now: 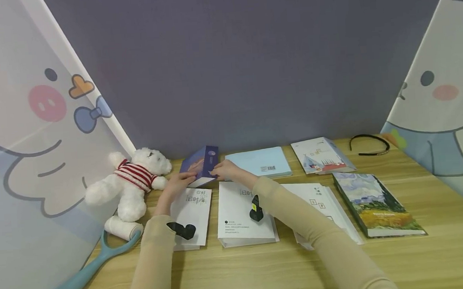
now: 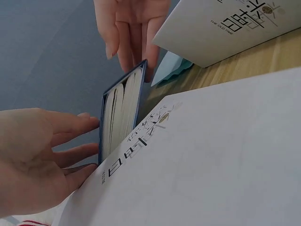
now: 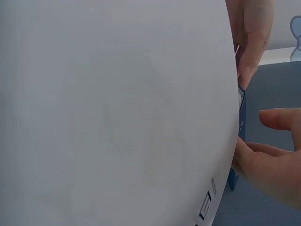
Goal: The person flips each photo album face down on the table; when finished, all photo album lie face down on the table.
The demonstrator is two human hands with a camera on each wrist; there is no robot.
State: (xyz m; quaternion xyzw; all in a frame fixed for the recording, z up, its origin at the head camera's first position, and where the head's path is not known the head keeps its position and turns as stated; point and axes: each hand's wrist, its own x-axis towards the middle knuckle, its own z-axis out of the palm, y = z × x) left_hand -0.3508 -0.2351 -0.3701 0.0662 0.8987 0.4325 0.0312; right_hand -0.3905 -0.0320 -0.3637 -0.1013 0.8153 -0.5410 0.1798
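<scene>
A dark blue book (image 1: 198, 162) lies at the back of the table, its spine to the right. Its page block (image 2: 123, 110) faces the left wrist view. The left hand (image 1: 181, 182) touches the book's left side with its fingertips, fingers only slightly bent. At the spine side, the right hand (image 1: 227, 169) rests its fingers against the book. In the right wrist view, the right thumb (image 3: 275, 117) stands apart from the cover. Just in front of the left forearm's hand lies a white book (image 1: 193, 210), which hides part of the blue one in both wrist views.
More books line the table: a light blue one (image 1: 257, 160), a white illustrated one (image 1: 321, 155), two white ones (image 1: 243, 226) (image 1: 316, 197) and a landscape-covered one (image 1: 381, 205). A white teddy bear (image 1: 131, 180), a lint roller (image 1: 91, 268) and a black headband (image 1: 371, 153) flank them.
</scene>
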